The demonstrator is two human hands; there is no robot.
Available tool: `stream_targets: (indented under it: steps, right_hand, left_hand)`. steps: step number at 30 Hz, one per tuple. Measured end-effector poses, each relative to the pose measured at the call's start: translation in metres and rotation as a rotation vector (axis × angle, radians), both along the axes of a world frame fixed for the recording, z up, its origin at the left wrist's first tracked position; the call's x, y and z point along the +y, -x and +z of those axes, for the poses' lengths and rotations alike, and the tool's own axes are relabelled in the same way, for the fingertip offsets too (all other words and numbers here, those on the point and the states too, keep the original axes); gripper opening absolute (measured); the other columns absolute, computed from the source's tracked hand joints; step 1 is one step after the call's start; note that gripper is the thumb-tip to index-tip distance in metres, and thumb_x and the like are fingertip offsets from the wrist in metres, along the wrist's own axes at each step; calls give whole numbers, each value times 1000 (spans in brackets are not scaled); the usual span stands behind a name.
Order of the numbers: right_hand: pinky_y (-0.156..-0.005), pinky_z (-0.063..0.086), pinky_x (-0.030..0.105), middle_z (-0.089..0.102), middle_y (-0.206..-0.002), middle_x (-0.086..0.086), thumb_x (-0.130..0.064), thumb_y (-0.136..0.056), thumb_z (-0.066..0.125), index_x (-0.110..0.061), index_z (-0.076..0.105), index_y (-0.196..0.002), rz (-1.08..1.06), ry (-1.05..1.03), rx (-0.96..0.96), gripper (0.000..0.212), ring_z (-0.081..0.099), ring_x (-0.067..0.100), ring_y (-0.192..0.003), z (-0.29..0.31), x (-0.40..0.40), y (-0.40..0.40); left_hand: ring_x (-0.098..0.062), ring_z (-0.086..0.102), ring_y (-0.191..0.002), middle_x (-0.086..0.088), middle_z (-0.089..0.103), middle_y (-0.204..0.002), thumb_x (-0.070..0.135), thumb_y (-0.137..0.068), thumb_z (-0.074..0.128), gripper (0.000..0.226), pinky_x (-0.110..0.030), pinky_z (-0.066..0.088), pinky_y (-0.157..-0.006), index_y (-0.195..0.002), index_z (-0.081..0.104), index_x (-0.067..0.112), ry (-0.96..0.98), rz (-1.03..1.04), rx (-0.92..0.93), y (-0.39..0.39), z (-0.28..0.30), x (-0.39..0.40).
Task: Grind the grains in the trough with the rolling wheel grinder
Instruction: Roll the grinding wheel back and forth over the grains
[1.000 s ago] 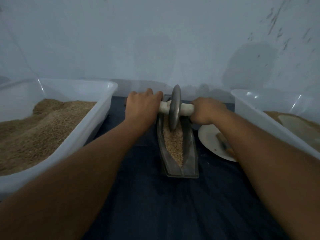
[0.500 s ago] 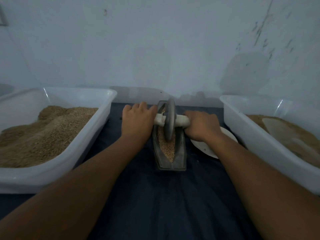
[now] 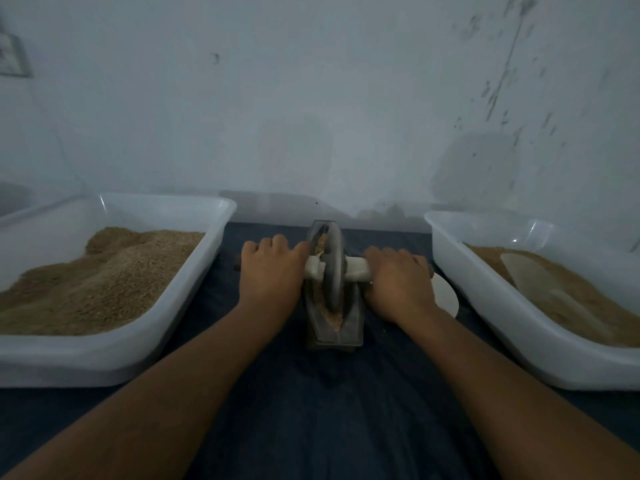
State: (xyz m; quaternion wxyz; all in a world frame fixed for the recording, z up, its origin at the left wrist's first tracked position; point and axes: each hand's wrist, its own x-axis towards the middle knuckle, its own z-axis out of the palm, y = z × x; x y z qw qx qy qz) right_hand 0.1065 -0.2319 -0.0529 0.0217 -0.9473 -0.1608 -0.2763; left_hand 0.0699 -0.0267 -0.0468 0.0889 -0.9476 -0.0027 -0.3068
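As both forearms reach in from the lower corners of the frame, the scene reads from bottom to top as follows.

Cloth: a dark blue cloth (image 3: 311,410) covers the work surface across the lower middle.

Trough: a narrow boat-shaped trough (image 3: 351,327) lies lengthwise at frame centre, between the two hands, its near end pointing down the frame.

Grains: pale grains (image 3: 334,320) show in the trough's channel just below the wheel, and a few more above it.

Wheel grinder: the dark disc of the rolling wheel grinder (image 3: 332,268) stands upright in the channel; its pale axle handle (image 3: 356,268) sticks out on both sides.

Left hand: the left hand (image 3: 272,271) is curled over the left end of the handle — touching it, just left of the disc.

Right hand: the right hand (image 3: 398,282) is wrapped round the right end, just right of the disc.

Plate: a white plate (image 3: 448,296) peeks out behind the right hand.

Left tub: a white tub (image 3: 194,289) at middle left holds heaped brown grain.

Right tub: a white tub (image 3: 485,306) at middle right holds grain and a pale scoop (image 3: 530,275).

Wall: a pale, scuffed wall (image 3: 311,98) fills the upper frame.

Writing: none can be read — the view is dim and soft.
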Motion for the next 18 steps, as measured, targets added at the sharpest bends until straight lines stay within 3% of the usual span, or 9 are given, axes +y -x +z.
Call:
stream_targets:
  steps: [8, 13, 18]
  right_hand:
    - [-70, 28, 37, 59, -94, -1, -36, -79, 69, -24, 49, -99, -46, 31, 37, 31, 55, 26, -88, 0, 1, -9]
    - [-70, 28, 37, 61, -92, -1, -37, -80, 65, -27, 52, -100, -67, 56, 81, 26, 47, 22, -75, 8, 6, -26]
    - [-71, 30, 36, 64, -93, -2, -32, -81, 63, -30, 52, -94, -69, 49, 170, 18, 60, 25, -86, 15, 10, -41]
  left_hand:
    - [-26, 59, -91, -4, 60, -99, 21, -88, 60, 21, -37, 34, -76, -107, 52, 23, -2, 6, -25, -9, 1, -3]
    - [-26, 61, -85, -2, 62, -93, 21, -89, 60, 19, -36, 30, -72, -107, 53, 22, 24, -10, -25, -25, -1, 3]
    - [-27, 63, -81, -3, 65, -91, 21, -93, 57, 15, -35, 29, -69, -108, 57, 21, 8, -20, -45, -42, 0, 6]
